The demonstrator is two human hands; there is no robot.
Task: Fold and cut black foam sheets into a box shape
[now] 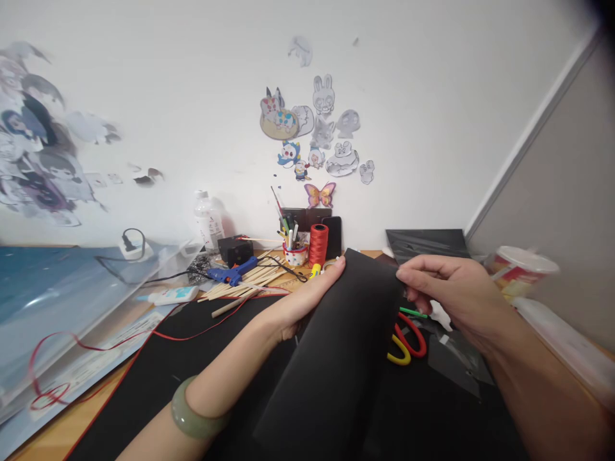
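smooth, rounded, pale green bangle point(184, 410)

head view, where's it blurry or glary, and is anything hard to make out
Head view: the tub at right looks smeared and stretched; head view: pale glare streaks the clear plastic at left; head view: the bottle throws a soft shadow on the wall; head view: the black sheet nearly merges with the dark mat low down.

A wooden worktop point(54, 435) is covered across its front middle by a black mat point(154, 381) edged in red. Just beyond the mat, sticks point(254, 280) are spread. Farther back, a bottle point(209, 224), a box point(235, 251), a pot point(295, 257) and a red spool point(318, 244) are placed. The left side is covered by plastic point(115, 288).
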